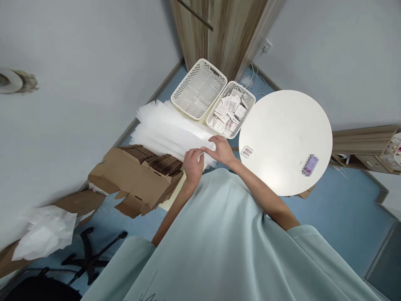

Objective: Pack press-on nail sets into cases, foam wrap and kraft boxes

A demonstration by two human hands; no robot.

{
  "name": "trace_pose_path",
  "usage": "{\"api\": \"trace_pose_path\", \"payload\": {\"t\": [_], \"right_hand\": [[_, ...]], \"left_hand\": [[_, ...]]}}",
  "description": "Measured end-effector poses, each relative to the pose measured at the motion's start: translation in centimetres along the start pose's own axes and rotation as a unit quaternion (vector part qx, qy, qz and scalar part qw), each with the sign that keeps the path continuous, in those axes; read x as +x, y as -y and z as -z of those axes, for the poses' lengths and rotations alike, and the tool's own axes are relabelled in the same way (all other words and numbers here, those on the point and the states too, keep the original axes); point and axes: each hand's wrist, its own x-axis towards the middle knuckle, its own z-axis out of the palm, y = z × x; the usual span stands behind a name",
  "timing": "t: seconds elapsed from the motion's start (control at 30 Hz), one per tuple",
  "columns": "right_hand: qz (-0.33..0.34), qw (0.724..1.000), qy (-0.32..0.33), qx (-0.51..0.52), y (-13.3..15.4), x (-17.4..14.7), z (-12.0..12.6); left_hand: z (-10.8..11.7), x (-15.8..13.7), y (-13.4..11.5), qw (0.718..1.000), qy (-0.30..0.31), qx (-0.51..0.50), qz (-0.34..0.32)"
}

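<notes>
A stack of thin white foam sheets (171, 127) lies fanned out in front of me. At the near right end of the stack, my left hand (193, 167) is closed, with a curled white edge of a foam sheet showing between thumb and fingers. Close beside it, my right hand (222, 150) bends its fingers over the same sheet, its thumb reaching toward my left hand. The fingers partly hide how the sheet is folded. Folded flat brown cardboard boxes (134, 175) are piled left of my left hand.
Behind the sheets stand a white basket (179, 99) of clear plastic cases and a smaller basket (232, 134) of printed cards. On the right is a round white table (285, 138) bearing a small clear case (247, 151) and a blurred purple item (310, 165). A black chair base (90, 257) sits lower left.
</notes>
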Motion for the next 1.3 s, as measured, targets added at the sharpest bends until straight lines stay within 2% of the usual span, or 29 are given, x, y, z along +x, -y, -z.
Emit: {"api": "trace_pose_path", "payload": {"t": [0.1, 0.17, 0.27, 0.33, 0.4, 0.47, 0.53, 0.6, 0.83, 0.97, 1.13, 1.3], "right_hand": [[-0.051, 0.997, 0.050, 0.027, 0.2, 0.2, 0.5], [-0.069, 0.994, 0.055, 0.060, -0.2, -0.5, 1.5], [-0.075, 0.992, -0.004, 0.100, -1.2, -2.6, 3.7], [-0.085, 0.987, -0.043, 0.128, -2.3, -4.5, 5.6], [-0.096, 0.981, -0.075, 0.154, -3.7, -6.5, 7.4], [-0.110, 0.972, -0.110, 0.174, -5.4, -8.6, 9.2], [-0.122, 0.963, -0.144, 0.194, -7.4, -10.7, 10.7], [-0.130, 0.951, -0.176, 0.218, -9.6, -12.8, 12.0], [-0.168, 0.908, -0.268, 0.275, -18.0, -20.8, 15.1], [-0.214, 0.883, -0.256, 0.330, -22.6, -24.8, 15.3], [-0.231, 0.868, -0.202, 0.391, -27.4, -27.4, 14.3], [-0.242, 0.858, -0.181, 0.416, -30.7, -27.6, 12.8]], "left_hand": [[0.4, -1.4, -1.8, 0.999, 0.019, -0.022, -0.027], [0.3, -2.1, -2.8, 0.998, 0.037, -0.041, -0.042], [-0.3, -2.5, -4.0, 0.996, 0.023, -0.081, -0.022], [-1.2, -2.2, -4.7, 0.990, 0.012, -0.133, 0.048], [-2.5, -1.5, -5.6, 0.967, 0.040, -0.209, 0.139], [-4.0, -0.6, -6.9, 0.932, 0.084, -0.300, 0.185], [-5.8, 0.2, -8.8, 0.906, 0.110, -0.373, 0.167], [-7.9, 0.7, -11.3, 0.901, 0.117, -0.398, 0.127], [-16.9, 0.5, -21.1, 0.949, 0.133, -0.282, 0.037], [-21.6, -0.3, -25.3, 0.960, 0.183, -0.209, -0.018], [-26.2, -1.6, -28.0, 0.967, 0.221, -0.101, -0.077], [-29.7, -2.2, -28.1, 0.966, 0.222, 0.033, -0.124]]}}
